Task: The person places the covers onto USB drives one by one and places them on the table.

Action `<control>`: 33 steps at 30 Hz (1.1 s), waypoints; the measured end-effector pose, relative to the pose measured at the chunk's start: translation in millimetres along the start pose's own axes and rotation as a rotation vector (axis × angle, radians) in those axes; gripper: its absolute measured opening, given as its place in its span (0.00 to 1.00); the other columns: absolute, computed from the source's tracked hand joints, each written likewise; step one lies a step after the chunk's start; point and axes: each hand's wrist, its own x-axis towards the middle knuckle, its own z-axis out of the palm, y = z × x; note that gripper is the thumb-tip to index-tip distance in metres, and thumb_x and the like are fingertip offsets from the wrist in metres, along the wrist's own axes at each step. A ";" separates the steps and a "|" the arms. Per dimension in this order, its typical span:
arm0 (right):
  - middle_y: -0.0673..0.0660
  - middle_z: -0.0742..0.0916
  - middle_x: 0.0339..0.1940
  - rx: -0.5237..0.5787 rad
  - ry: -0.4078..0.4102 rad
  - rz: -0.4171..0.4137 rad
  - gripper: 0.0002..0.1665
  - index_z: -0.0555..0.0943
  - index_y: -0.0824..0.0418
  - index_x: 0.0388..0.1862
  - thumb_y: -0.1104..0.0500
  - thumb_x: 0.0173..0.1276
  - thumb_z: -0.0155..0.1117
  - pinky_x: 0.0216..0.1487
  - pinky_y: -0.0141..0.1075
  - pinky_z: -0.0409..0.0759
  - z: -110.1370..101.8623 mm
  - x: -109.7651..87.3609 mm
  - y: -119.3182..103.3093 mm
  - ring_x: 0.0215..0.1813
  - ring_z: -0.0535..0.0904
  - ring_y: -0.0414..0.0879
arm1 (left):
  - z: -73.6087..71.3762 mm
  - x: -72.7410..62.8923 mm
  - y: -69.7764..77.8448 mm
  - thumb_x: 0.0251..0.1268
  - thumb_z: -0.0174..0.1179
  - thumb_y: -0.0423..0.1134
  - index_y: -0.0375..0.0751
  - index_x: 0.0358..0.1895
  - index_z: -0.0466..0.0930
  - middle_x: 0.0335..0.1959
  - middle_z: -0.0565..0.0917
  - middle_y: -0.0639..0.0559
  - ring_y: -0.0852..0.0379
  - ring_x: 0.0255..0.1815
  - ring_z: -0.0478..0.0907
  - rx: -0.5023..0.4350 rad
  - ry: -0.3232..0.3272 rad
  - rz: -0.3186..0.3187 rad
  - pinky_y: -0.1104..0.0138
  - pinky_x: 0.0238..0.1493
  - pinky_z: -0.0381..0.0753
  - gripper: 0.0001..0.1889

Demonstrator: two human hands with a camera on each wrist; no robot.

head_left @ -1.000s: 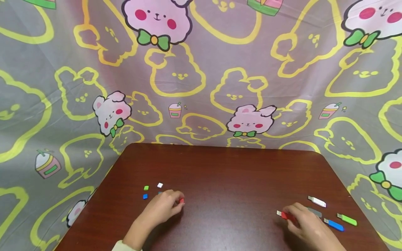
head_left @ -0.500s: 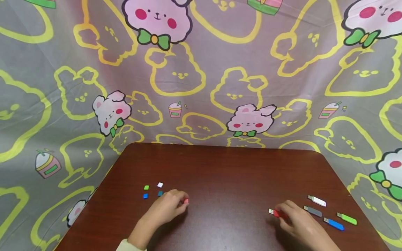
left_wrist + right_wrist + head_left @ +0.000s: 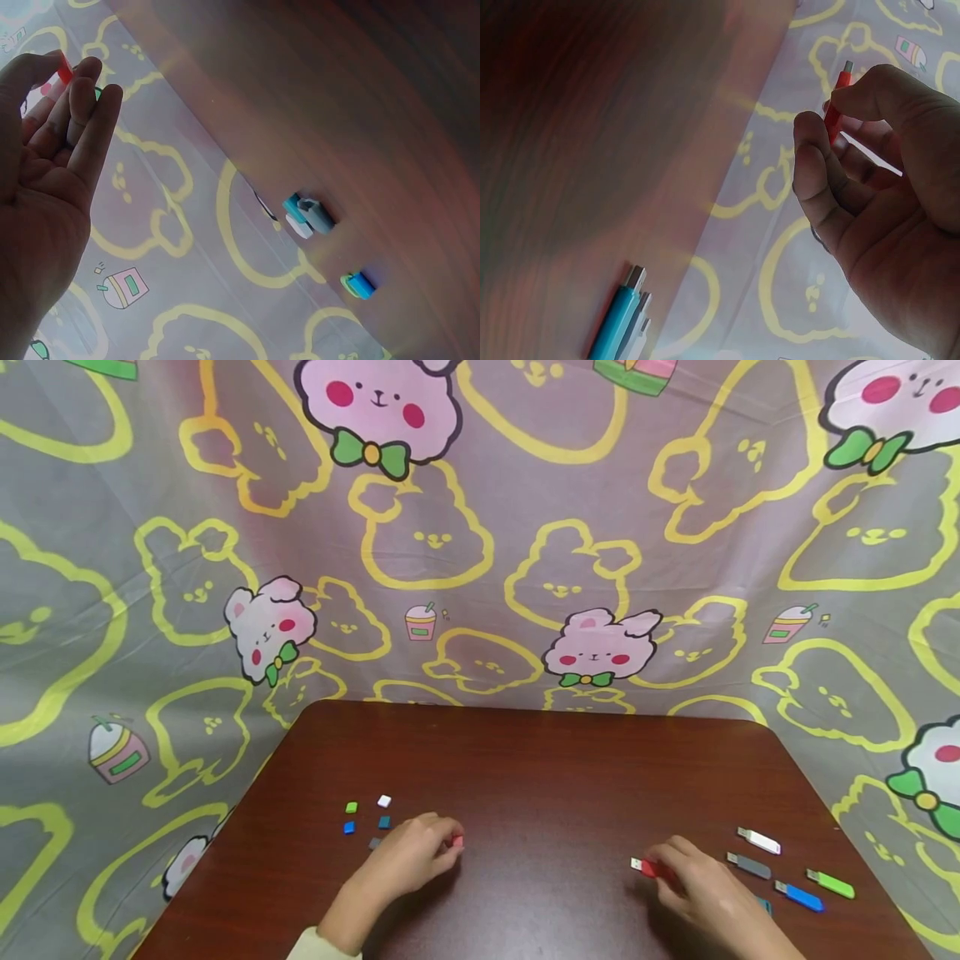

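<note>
The left hand (image 3: 416, 856) pinches a small red cap (image 3: 458, 842) between thumb and fingertips, over the left half of the dark, reddish-brown table (image 3: 525, 777). Over the right half, the right hand (image 3: 701, 881) grips a red USB stick (image 3: 647, 867) the same way, its metal plug pointing toward the left hand. The cap and the stick are well apart. Near the left wrist lie five more small caps — a green cap (image 3: 352, 807) and a white cap (image 3: 384, 801) in the farther row, a blue cap (image 3: 349, 828) and a teal cap (image 3: 384, 822) nearer, and a grey cap (image 3: 375, 843) partly hidden by the hand. Beyond the right hand rest a white stick (image 3: 762, 841), a grey stick (image 3: 750, 866), a green stick (image 3: 834, 884) and a blue stick (image 3: 802, 897); a teal stick (image 3: 764, 905) shows only in part beside the wrist. A pale sleeve (image 3: 324, 946) covers the left forearm, and a grey cloth (image 3: 480, 610) printed with cartoon animals hangs behind the table.
</note>
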 end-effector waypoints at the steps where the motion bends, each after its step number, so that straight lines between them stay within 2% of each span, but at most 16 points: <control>1: 0.41 0.76 0.35 -0.002 -0.023 0.018 0.17 0.83 0.49 0.39 0.63 0.53 0.78 0.32 0.31 0.74 0.2 1.0 -1.2 0.33 0.68 0.32 | 0.2 0.5 0.6 0.62 0.70 0.39 0.45 0.37 0.84 0.29 0.80 0.59 0.68 0.31 0.75 -0.001 -0.001 0.001 0.73 0.31 0.76 0.05; 5: 0.42 0.76 0.34 0.001 -0.073 0.059 0.15 0.83 0.50 0.39 0.61 0.54 0.78 0.32 0.31 0.74 0.0 4.6 -5.7 0.32 0.69 0.34 | 1.1 2.1 2.9 0.62 0.70 0.39 0.45 0.38 0.84 0.29 0.80 0.59 0.68 0.31 0.75 0.004 -0.006 0.006 0.73 0.31 0.76 0.05; 16: 0.42 0.78 0.36 -0.004 -0.074 0.037 0.15 0.84 0.51 0.40 0.61 0.55 0.78 0.32 0.30 0.75 0.9 9.9 -12.9 0.31 0.70 0.33 | 3.8 7.5 9.6 0.63 0.69 0.40 0.46 0.39 0.84 0.30 0.80 0.60 0.68 0.31 0.75 0.005 -0.017 0.026 0.74 0.31 0.76 0.06; 19: 0.41 0.77 0.36 0.000 -0.056 0.001 0.16 0.84 0.51 0.41 0.62 0.54 0.78 0.32 0.30 0.75 0.7 10.6 -13.7 0.31 0.69 0.33 | 3.6 9.7 11.9 0.64 0.68 0.41 0.46 0.40 0.85 0.30 0.79 0.60 0.69 0.31 0.74 -0.001 -0.033 0.020 0.75 0.31 0.76 0.05; 25: 0.39 0.77 0.36 0.013 0.067 -0.128 0.19 0.84 0.50 0.41 0.66 0.51 0.77 0.30 0.29 0.74 3.9 11.5 -16.3 0.32 0.69 0.29 | 4.5 11.3 15.2 0.64 0.68 0.41 0.46 0.40 0.84 0.30 0.80 0.59 0.68 0.31 0.74 -0.003 -0.034 0.028 0.74 0.31 0.76 0.05; 33: 0.40 0.79 0.38 0.007 0.065 -0.137 0.17 0.84 0.50 0.41 0.64 0.53 0.76 0.32 0.31 0.76 5.2 15.3 -23.3 0.33 0.72 0.30 | 6.3 12.3 18.9 0.62 0.69 0.39 0.45 0.38 0.84 0.29 0.80 0.59 0.67 0.31 0.74 0.011 -0.009 0.055 0.74 0.31 0.75 0.05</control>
